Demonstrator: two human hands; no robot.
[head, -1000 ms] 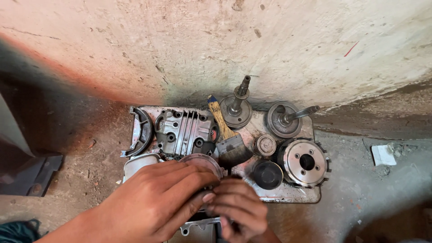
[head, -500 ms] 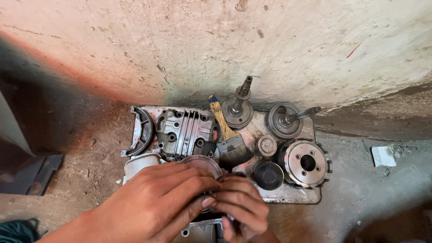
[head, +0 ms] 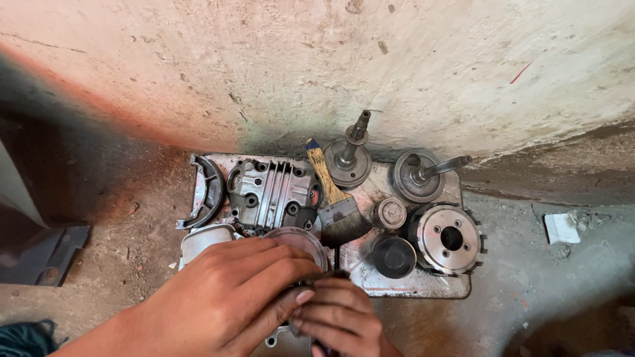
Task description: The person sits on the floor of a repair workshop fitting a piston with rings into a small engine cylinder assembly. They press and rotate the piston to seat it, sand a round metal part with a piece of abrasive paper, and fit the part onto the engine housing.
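My left hand (head: 231,291) and my right hand (head: 340,317) are pressed together at the bottom of the head view, fingers closed around a small dark metal part (head: 331,276) that they mostly hide. They hover over the near edge of a flat metal tray (head: 423,285) on the ground. A round silver part (head: 296,239) peeks out just beyond my left fingers. A paintbrush (head: 334,198) with a yellow handle lies on the tray right behind my hands.
The tray holds a finned engine cover (head: 272,193), a curved shoe piece (head: 206,188), two shafted gears (head: 349,158) (head: 420,175), a clutch hub (head: 450,238), a dark cup (head: 393,256). A rough wall (head: 317,59) rises behind. White scrap (head: 562,228) lies right.
My hands stay bunched over the same part; the fingers shift only slightly. The tray's parts have not moved.
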